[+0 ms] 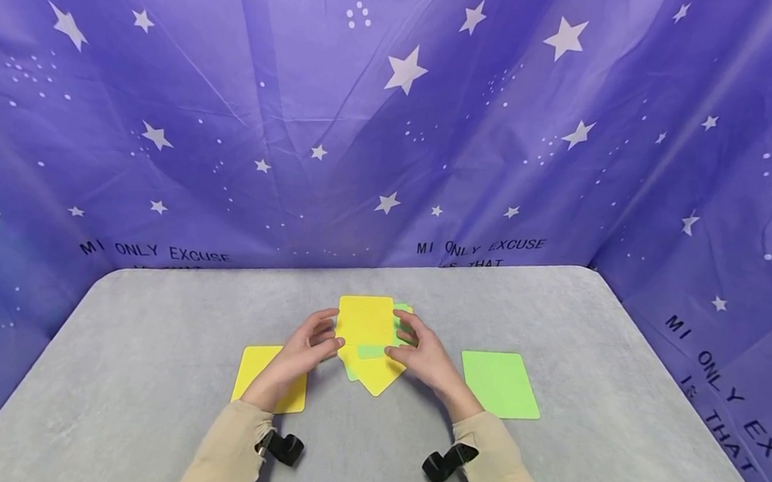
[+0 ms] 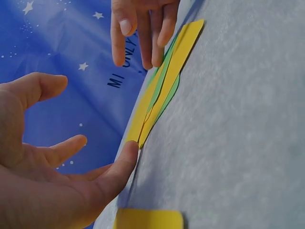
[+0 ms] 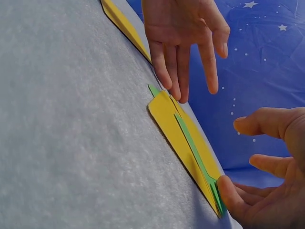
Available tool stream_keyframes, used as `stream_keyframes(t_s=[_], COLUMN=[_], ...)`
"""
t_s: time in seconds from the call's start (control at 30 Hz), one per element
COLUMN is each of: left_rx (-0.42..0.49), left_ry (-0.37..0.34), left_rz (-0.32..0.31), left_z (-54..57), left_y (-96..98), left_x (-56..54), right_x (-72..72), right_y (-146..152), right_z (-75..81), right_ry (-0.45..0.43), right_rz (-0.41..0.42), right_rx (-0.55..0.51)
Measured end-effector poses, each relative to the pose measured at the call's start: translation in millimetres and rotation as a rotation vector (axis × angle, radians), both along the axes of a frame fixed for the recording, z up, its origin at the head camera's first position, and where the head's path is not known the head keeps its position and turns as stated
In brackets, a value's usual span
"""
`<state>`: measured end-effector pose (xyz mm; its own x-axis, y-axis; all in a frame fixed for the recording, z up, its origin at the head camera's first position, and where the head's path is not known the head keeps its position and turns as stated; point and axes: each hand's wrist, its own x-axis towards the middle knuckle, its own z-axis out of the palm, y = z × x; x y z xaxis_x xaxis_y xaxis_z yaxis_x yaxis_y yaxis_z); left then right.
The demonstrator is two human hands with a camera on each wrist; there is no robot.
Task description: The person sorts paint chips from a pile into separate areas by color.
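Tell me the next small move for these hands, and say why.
Probably draw the right hand back toward the green card that lies apart from the pile: the top yellow card lies on that pile, and neither this hand nor the left hand appears to grip it.

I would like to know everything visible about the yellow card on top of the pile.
The yellow card is plain, flat and nearly square, with rounded corners; it looks like thin paper or foam. It lies atop overlapping yellow and green cards, near the far edge of the grey table. The left hand is at its left side, the right hand at its right; firm contact is unclear.
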<state>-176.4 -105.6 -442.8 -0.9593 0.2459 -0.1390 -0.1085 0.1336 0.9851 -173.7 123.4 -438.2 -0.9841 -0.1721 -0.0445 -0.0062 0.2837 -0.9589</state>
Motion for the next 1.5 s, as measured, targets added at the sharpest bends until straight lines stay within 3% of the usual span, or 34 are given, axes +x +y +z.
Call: stream_keyframes(t_s=[0.5,1.07,1.27,1.5], left_rx=[0.035,0.081,0.089,0.111], left_ry=[-0.026,-0.011,-0.030,-0.014], left_rz=[0.032,0.030,0.059,0.051], left_z=[-0.1,-6.3,-7.2,-6.0], left_y=[8.5,11.4,13.1,14.1], left_x=[11.3,23.5,22.6,23.7], right_x=[1.8,9.4,11.2,13.8], right_y=[4,10,14,16], right_z=[-4.1,-8.2,-8.6,-7.0], right_ry=[-0.074,-0.007,-0.002,-0.014], right_rz=[-0.022,-0.101,-0.092,-0.058], right_rx=[-0.106,-0.090,-0.101,-0.122])
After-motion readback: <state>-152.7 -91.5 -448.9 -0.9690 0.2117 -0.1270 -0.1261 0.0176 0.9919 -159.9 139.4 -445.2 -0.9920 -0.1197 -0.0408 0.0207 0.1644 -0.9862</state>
